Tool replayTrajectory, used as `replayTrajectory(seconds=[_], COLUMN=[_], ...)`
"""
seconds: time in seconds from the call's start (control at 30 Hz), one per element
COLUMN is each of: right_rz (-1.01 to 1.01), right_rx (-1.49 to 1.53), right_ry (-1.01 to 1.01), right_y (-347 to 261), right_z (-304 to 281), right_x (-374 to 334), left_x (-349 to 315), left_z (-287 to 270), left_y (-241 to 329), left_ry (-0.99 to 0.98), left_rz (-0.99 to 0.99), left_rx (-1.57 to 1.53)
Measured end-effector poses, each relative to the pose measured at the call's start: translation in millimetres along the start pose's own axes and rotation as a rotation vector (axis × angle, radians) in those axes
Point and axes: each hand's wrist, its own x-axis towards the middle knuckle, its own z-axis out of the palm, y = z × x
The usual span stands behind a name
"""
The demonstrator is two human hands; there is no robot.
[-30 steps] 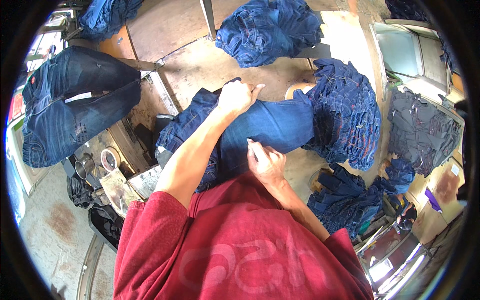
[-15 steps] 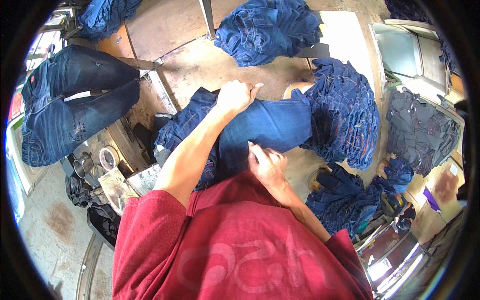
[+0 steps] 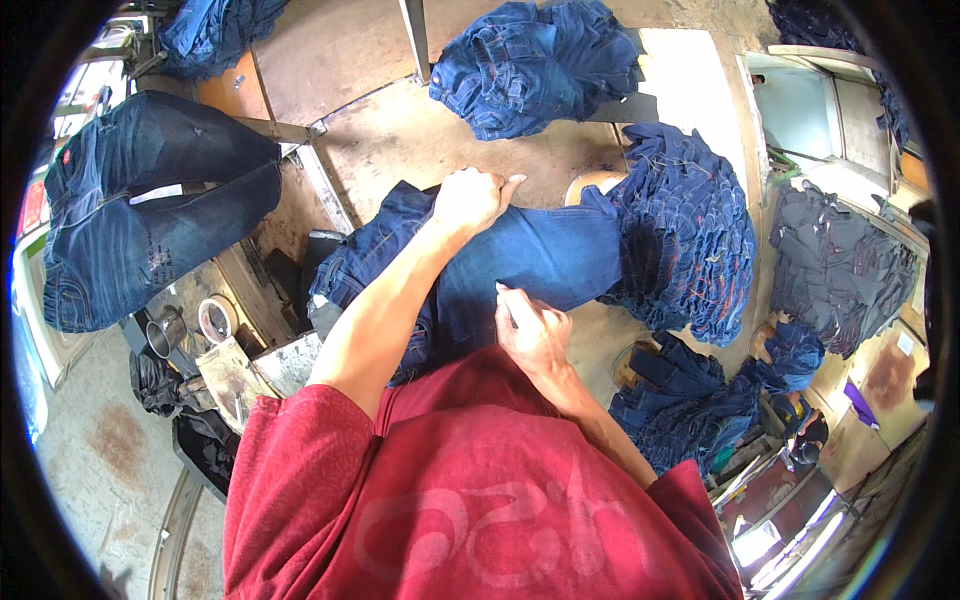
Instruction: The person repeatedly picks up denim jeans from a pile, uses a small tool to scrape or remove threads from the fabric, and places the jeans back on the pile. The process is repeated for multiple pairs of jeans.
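Observation:
A pair of blue jeans [image 3: 545,252] lies before me, one leg stretched out to the right and the rest bunched on the left. At the far edge of that leg, my left hand [image 3: 468,202] is closed on the denim, its thumb sticking out to the right. My right hand [image 3: 535,328] rests over the near part of the leg, fingers curled and pressed together. Whatever may be inside those fingers is too small or hidden to make out.
Jeans piles lie at the far side [image 3: 530,70] and right [image 3: 690,235]. Dark jeans [image 3: 150,210] hang over the left side. Grey garments [image 3: 840,265] are stacked farther right. A tape roll [image 3: 217,318] and metal mug [image 3: 168,330] stand at left.
The view has shifted slightly. Both hands keep nearly the same places on the jeans.

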Motion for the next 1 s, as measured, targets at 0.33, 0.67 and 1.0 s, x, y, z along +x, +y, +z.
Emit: replayTrajectory(seconds=[0.33, 0.67, 1.0], right_rz=[0.036, 0.488, 0.594], right_rx=[-0.039, 0.613, 0.675], right_ry=[-0.057, 0.155, 0.097], right_y=[0.0, 21.9, 58.9], right_z=[-3.7, -22.1, -57.5], right_x=[0.9, -20.0, -50.7], left_x=[-1.1, -1.5, -224.4], left_z=[-1.3, -66.0, -196.6], left_y=[0.5, 20.7, 88.4], left_ry=[-0.021, -0.185, -0.195], left_rz=[-0.017, -0.249, -1.328], left_rx=[-0.007, -0.104, -0.614])
